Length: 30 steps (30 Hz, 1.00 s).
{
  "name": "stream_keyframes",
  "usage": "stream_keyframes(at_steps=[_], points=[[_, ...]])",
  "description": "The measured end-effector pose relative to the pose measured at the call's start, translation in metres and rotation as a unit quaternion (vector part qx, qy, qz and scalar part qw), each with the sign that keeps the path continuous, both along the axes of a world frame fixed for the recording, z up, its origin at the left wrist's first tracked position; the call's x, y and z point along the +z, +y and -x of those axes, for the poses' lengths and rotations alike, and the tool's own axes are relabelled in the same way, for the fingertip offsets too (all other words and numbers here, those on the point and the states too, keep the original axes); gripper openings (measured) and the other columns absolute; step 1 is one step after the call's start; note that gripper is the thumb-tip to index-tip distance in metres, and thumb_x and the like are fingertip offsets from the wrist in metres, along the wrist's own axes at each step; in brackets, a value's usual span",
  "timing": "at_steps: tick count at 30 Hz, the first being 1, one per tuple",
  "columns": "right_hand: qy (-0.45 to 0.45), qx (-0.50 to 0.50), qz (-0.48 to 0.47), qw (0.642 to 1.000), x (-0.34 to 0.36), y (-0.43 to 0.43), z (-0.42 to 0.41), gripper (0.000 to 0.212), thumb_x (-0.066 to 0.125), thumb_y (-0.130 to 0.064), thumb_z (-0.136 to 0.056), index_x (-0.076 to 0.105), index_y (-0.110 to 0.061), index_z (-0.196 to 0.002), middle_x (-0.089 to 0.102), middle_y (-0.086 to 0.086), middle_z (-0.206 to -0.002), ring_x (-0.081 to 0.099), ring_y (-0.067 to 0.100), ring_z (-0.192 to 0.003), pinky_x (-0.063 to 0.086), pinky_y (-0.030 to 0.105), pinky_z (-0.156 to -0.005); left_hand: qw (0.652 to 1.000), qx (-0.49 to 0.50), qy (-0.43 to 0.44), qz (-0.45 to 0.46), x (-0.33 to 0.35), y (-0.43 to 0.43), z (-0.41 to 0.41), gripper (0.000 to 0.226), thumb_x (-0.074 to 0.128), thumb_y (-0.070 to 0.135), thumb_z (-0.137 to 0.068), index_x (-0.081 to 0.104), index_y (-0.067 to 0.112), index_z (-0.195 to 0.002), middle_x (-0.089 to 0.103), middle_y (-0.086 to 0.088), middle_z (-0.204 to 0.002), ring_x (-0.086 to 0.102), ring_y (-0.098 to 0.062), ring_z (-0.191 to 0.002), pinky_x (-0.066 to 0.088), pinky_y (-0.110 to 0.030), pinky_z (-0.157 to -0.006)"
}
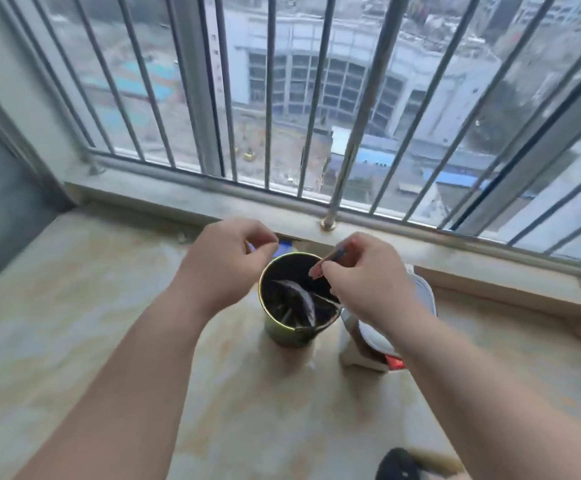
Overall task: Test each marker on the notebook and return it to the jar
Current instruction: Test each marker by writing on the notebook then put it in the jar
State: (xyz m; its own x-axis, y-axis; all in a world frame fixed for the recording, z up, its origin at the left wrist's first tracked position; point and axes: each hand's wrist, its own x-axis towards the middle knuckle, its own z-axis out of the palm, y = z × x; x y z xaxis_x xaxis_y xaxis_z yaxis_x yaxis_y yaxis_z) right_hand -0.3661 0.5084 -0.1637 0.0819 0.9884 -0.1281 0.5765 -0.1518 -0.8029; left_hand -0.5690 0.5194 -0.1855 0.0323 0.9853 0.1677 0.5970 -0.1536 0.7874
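1. Two hands hover over the jar (279, 332), which stands on the window ledge (109, 306). The right hand (361, 289) pinches a reddish marker (327, 260) between thumb and fingertips, just above the jar's open mouth.
2. Left hand (226, 265) is curled near the far rim; the blur hides whether it pinches anything.
3. To return the marker well, tip it upright, aim for the free space beside the dark contents, and let go low.
4. Steadying the jar's wall with the left hand would probably stop it tipping.
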Motion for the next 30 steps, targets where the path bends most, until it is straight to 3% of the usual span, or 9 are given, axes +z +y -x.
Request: stream_keyframes(at_steps=[3, 6, 9, 11, 16, 22, 27, 30], points=[[0.018, -0.023, 0.024, 0.999, -0.023, 0.019, 0.003, 0.009, 0.063, -0.017, -0.078, 0.067, -0.014, -0.085, 0.077, 0.002, -0.082, 0.070, 0.031, -0.079, 0.060, 0.051, -0.077, 1.000, 0.013, -0.010, 0.018, -0.009, 0.003, 0.003, 0.013, 0.074, 0.024, -0.089, 0.074, 0.033, -0.080, 0.067, 0.029, -0.075, 0.061, -0.003, -0.062, 0.042, -0.019, -0.059], [0.043, -0.054, 0.042, 0.997, -0.038, 0.033, 0.004, 0.012, 0.065, -0.010, -0.087, 0.061, -0.016, -0.097, 0.076, 0.002, -0.077, 0.074, 0.026, -0.074, 0.063, 0.051, -0.070, 0.999, 0.016, -0.014, 0.024, -0.012, 0.005, 0.002, 0.015, 0.075, 0.022, -0.090, 0.073, 0.033, -0.080, 0.066, 0.030, -0.072, 0.060, -0.003, -0.061, 0.042, -0.013, -0.056], [0.074, -0.074, 0.057, 0.993, -0.041, 0.036, 0.000, 0.023, 0.063, 0.000, -0.088, 0.061, -0.017, -0.103, 0.070, 0.002, -0.071, 0.073, 0.016, -0.056, 0.062, 0.040, -0.054, 0.999, 0.016, -0.012, 0.029, -0.012, 0.006, -0.002, 0.018, 0.075, 0.022, -0.090, 0.072, 0.034, -0.078, 0.064, 0.032, -0.068, 0.059, -0.003, -0.061, 0.042, -0.009, -0.056], [0.054, -0.076, 0.052, 0.994, -0.038, 0.036, -0.007, 0.024, 0.062, -0.002, -0.085, 0.061, -0.021, -0.099, 0.070, 0.000, -0.066, 0.074, 0.019, -0.057, 0.063, 0.042, -0.057, 0.999, 0.015, -0.009, 0.029, -0.009, 0.007, -0.007, 0.017, 0.074, 0.022, -0.091, 0.072, 0.034, -0.078, 0.064, 0.032, -0.068, 0.059, -0.003, -0.062, 0.041, -0.009, -0.055], [0.053, -0.086, 0.028, 0.994, -0.012, 0.026, -0.033, 0.020, 0.063, -0.003, -0.084, 0.064, -0.017, -0.099, 0.070, 0.004, -0.077, 0.069, 0.010, -0.049, 0.049, 0.022, -0.043, 1.000, -0.024, 0.004, 0.019, 0.007, 0.011, -0.035, 0.012, 0.073, 0.023, -0.091, 0.075, 0.030, -0.081, 0.061, 0.036, -0.067, 0.057, 0.003, -0.063, 0.037, -0.008, -0.055], [-0.036, -0.107, -0.018, 0.993, 0.058, -0.019, -0.104, 0.013, 0.065, -0.015, -0.081, 0.064, -0.026, -0.089, 0.073, 0.000, -0.083, 0.074, 0.020, -0.070, 0.063, 0.039, -0.060, 0.992, -0.125, -0.002, -0.024, 0.055, 0.002, -0.121, 0.006, 0.073, 0.026, -0.092, 0.075, 0.030, -0.087, 0.063, 0.039, -0.075, 0.061, 0.004, -0.070, 0.041, -0.008, -0.059], [-0.105, -0.195, -0.043, 0.974, 0.115, -0.100, -0.191, 0.010, 0.066, -0.018, -0.080, 0.064, -0.026, -0.084, 0.073, -0.002, -0.083, 0.074, 0.022, -0.073, 0.063, 0.040, -0.064, 0.965, -0.255, -0.013, -0.057, 0.099, -0.043, -0.226, 0.007, 0.071, 0.026, -0.094, 0.076, 0.030, -0.092, 0.069, 0.023, -0.080, 0.062, 0.002, -0.071, 0.049, -0.025, -0.068], [-0.144, -0.268, -0.047, 0.951, 0.146, -0.171, -0.238, 0.008, 0.065, -0.020, -0.078, 0.064, -0.026, -0.082, 0.075, -0.003, -0.078, 0.074, 0.020, -0.069, 0.063, 0.040, -0.063, 0.941, -0.325, -0.021, -0.091, 0.123, -0.083, -0.285, 0.008, 0.070, 0.024, -0.094, 0.077, 0.029, -0.096, 0.068, 0.021, -0.081, 0.062, 0.003, -0.073, 0.049, -0.019, -0.068]])
